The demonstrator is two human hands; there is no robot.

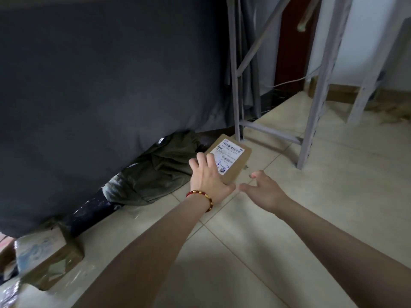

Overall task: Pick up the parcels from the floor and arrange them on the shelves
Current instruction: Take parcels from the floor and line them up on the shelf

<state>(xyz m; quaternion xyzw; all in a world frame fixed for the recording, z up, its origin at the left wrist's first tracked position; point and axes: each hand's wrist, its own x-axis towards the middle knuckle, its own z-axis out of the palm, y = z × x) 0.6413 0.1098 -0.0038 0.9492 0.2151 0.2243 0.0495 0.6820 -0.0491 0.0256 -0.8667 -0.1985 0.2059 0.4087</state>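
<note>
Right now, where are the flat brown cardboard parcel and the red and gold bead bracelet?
Flat brown cardboard parcel (pixel 239 166): head view, bare cardboard beside label.
Red and gold bead bracelet (pixel 205 195): head view, gold bead on wrist.

Left hand (pixel 209 176) covers the near left part of a cardboard parcel (pixel 239 162), whose label (pixel 229 154) carries print too small to read. A dark cloth (pixel 100 85) drapes over part of a green bag (pixel 160 172). The grey shelf frame (pixel 318 103) runs off the top edge. A taped parcel (pixel 44 252) at lower left is blurred, its markings unreadable.
</note>
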